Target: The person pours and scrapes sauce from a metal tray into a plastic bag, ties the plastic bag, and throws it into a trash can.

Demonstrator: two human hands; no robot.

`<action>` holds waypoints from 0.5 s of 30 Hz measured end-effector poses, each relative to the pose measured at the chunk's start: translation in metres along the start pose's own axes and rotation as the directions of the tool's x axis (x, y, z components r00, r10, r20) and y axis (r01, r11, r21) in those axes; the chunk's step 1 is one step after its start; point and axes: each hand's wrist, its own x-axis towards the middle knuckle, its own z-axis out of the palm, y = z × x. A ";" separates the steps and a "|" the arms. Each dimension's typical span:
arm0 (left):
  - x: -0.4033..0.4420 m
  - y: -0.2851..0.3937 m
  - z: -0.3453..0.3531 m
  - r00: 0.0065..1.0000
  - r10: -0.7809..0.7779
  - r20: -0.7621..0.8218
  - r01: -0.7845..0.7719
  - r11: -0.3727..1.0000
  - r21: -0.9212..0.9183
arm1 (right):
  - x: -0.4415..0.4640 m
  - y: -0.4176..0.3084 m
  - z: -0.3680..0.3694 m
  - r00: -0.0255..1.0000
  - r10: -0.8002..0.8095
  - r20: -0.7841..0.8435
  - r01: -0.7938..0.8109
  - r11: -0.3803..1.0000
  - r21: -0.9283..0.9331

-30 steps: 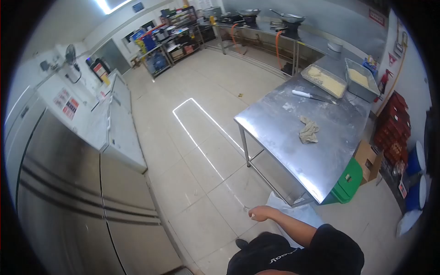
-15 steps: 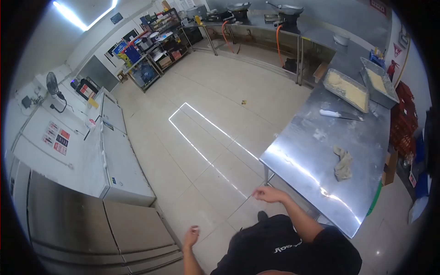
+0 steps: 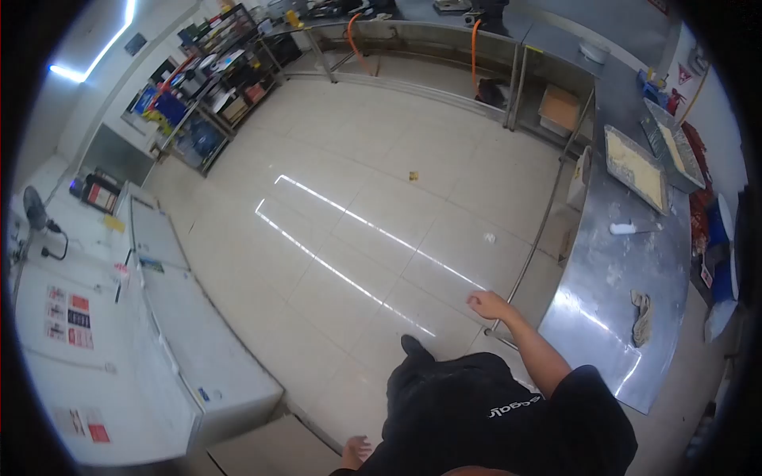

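Observation:
My right hand (image 3: 488, 305) hangs over the floor just left of the steel table (image 3: 591, 274), its fingers curled in with nothing showing in them. Low in the picture, my left hand (image 3: 355, 451) has its fingers loosely apart and holds nothing. On the table lie a crumpled cloth (image 3: 641, 319) and a white-handled knife (image 3: 623, 228). Behind them are a tray of pale yellow crumbly material (image 3: 635, 170) and a deeper tray (image 3: 673, 151) with similar contents.
White chest freezers (image 3: 202, 337) line the left side. Tiled floor (image 3: 357, 238) stretches ahead, with a small yellowish scrap (image 3: 413, 176) on it. A loaded shelf rack (image 3: 226, 87) stands at the back left. A steel counter (image 3: 413, 14) with orange hoses runs along the back.
The view has moved forward along the table, whose cloth, knife and trays now appear farther right. My left hand came into view and now sits lower. My right hand's fingers have curled in.

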 end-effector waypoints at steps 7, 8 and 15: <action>-0.079 0.475 -0.065 0.625 0.753 -0.205 -0.608 0.635 0.477 | -0.040 0.120 0.045 0.764 0.645 0.020 -0.623 0.744 -0.241; -0.112 0.540 -0.045 0.534 0.816 -0.221 -0.656 0.565 0.500 | -0.043 0.160 0.057 0.651 0.712 0.265 -0.679 0.701 -0.217; -0.201 0.834 0.097 0.125 0.992 -0.001 -0.860 0.109 0.499 | 0.073 0.284 0.034 0.801 0.579 0.154 -0.569 0.816 -0.106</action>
